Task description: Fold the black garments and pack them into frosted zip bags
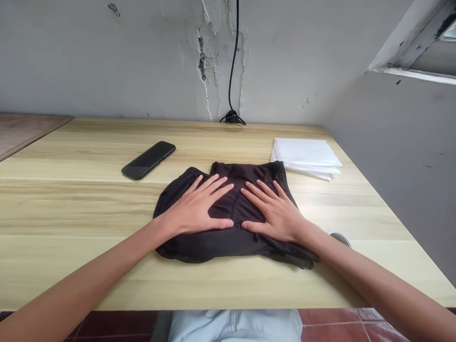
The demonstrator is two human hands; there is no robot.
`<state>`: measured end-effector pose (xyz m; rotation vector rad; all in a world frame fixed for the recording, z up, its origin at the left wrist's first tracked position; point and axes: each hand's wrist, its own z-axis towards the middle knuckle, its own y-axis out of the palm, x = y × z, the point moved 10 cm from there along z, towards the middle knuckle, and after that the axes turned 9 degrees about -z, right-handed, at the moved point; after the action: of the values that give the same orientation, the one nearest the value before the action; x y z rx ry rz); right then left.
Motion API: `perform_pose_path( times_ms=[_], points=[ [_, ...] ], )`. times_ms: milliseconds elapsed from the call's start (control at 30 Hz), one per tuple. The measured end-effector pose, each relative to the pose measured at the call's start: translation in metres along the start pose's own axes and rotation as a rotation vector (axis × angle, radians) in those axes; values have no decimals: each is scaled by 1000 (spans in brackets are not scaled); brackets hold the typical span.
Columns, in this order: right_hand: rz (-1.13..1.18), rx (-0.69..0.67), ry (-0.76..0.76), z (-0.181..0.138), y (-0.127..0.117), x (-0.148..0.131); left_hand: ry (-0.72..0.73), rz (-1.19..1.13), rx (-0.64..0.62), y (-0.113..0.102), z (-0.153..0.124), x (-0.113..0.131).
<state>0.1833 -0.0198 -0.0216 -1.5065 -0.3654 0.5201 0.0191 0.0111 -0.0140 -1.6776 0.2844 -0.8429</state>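
Note:
A folded black garment [231,242] lies on the light wooden table [71,209] in front of me. My left hand [199,206] rests flat on its left half with fingers stretched out and spread. My right hand [274,209] lies flat on its right half, fingers apart as well. Both palms press down on the cloth and hold nothing. The fingertips of the two hands point toward each other near the garment's middle.
A black phone [148,159] lies face up at the back left of the garment. A stack of folded white cloth [306,156] sits at the back right. A round cable hole [340,237] is beside my right wrist. A black cable [233,61] hangs down the cracked wall.

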Motion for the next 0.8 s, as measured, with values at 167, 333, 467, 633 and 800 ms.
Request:
perform_pose_path(
  times_ms=[167, 333, 467, 633, 800],
  points=[
    [36, -54, 10, 2, -5, 1, -23, -31, -7, -20, 6, -6],
    [78, 11, 95, 7, -20, 14, -13, 21, 142, -48, 25, 2],
    [-15, 28, 113, 10, -11, 22, 6, 9, 109, -28, 35, -1],
    [-39, 15, 112, 10, -2, 24, -24, -37, 103, -14, 33, -12],
    [10, 70, 127, 6, -10, 27, 141, -26, 321, -38, 21, 7]
  ],
)
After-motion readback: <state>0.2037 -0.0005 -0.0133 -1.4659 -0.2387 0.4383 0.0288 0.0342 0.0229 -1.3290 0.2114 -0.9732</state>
